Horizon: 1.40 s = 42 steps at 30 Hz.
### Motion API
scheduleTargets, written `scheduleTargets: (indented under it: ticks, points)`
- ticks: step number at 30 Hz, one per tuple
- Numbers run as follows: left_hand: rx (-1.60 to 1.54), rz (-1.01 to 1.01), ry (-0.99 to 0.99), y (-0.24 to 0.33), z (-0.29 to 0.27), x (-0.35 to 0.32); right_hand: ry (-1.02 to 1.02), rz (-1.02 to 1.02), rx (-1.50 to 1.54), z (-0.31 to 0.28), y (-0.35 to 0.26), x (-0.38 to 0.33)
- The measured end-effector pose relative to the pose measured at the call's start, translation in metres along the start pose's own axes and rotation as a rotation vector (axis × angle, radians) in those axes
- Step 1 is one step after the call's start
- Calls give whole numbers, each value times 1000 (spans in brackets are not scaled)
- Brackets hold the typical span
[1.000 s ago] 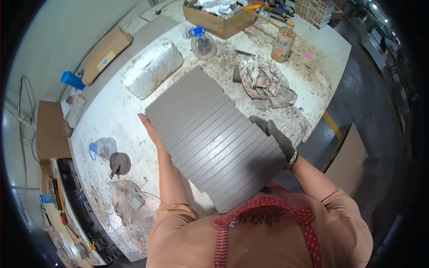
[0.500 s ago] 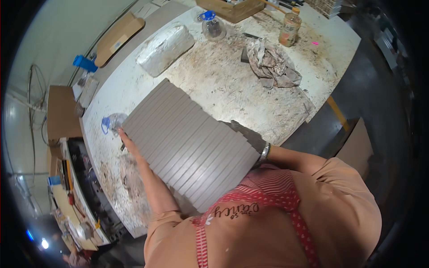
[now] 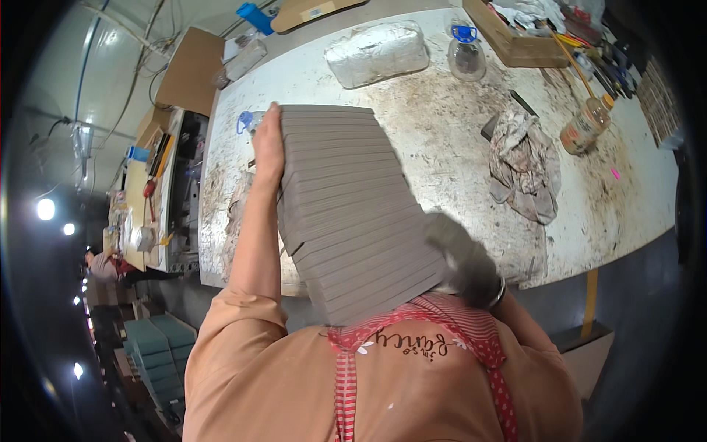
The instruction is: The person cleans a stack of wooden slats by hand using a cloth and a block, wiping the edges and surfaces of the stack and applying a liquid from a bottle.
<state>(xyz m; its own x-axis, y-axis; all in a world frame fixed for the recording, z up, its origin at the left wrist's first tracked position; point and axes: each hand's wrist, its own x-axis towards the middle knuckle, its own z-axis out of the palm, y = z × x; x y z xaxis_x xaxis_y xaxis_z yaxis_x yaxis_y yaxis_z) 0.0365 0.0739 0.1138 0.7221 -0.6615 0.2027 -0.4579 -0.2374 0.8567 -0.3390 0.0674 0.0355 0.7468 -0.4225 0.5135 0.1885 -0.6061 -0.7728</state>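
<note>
A thick stack of grey ribbed strips (image 3: 346, 199) tilts in front of my chest, its near end against the red-and-white apron. My bare left hand (image 3: 270, 144) grips the stack along its left side near the far corner, fingers stretched up the edge. At the lower right edge of the stack is my right hand (image 3: 468, 261), in a dark grey glove with a metal-coloured band at the wrist. Motion blurs that glove, so its fingers do not show clearly. The underside of the stack is hidden.
On the stained white table (image 3: 434, 155) lie a wrapped white block (image 3: 378, 53), a crumpled rag (image 3: 524, 162), a clear jug with a blue cap (image 3: 467, 57) and a drink bottle (image 3: 587, 125). A tool-filled box (image 3: 526, 51) stands at the back. Far left, another person (image 3: 110, 267) is visible.
The stack has turned to point more straight ahead, and its left side now shows. My gloved hand, mostly hidden beneath before, has come out at the right edge. The whole view has swung left.
</note>
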Motion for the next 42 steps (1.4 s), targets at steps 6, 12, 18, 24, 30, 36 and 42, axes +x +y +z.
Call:
scheduleTargets:
  ticks: [6, 12, 18, 24, 30, 36, 42]
  points:
    - [390, 156, -93, 65, 64, -4, -167, -101, -169, -26, -4, -13]
    - [848, 407, -233, 83, 126, -7, 7, 63, -253, -13, 9, -50]
    - [861, 417, -261, 75, 128, 0, -16, 304, -214, -8, 6, -63]
    - [711, 376, -531, 75, 102, 13, -96, 343, -83, -20, 5, -59]
    - [522, 283, -551, 62, 63, 7, -182, 549, 111, -26, 16, -72]
    - [-205, -3, -344, 10, 37, -3, -265, 653, 114, -41, 7, -54]
    - [-811, -349, -336, -14, 68, -38, -248, 779, 381, -19, 23, -62]
